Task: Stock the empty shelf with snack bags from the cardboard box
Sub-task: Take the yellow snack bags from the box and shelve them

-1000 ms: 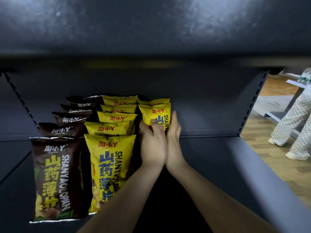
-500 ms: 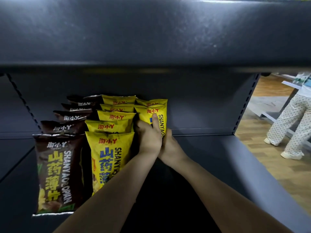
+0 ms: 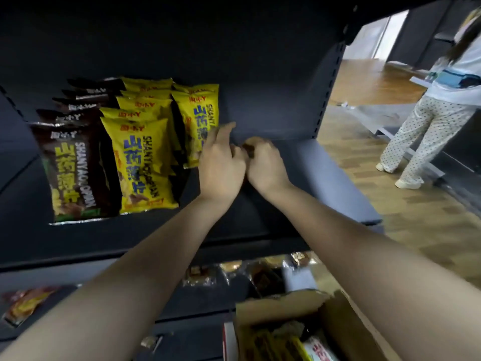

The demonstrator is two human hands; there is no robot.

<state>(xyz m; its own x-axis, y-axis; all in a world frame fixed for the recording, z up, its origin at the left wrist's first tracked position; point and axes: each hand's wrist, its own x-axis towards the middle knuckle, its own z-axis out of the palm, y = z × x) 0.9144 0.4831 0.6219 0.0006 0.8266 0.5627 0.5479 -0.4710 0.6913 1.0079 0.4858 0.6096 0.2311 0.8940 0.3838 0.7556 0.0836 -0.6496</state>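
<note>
Hands: left hand and right hand together mid-shelf, empty, fingers loosely curled.
Yellow bags: just left of them.
Box: below, open.

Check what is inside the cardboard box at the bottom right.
The cardboard box is open. Inside it show yellow packets and a white-and-red packet, all blurred. Anything deeper is covered by them or cut off at the frame's edge.
</note>
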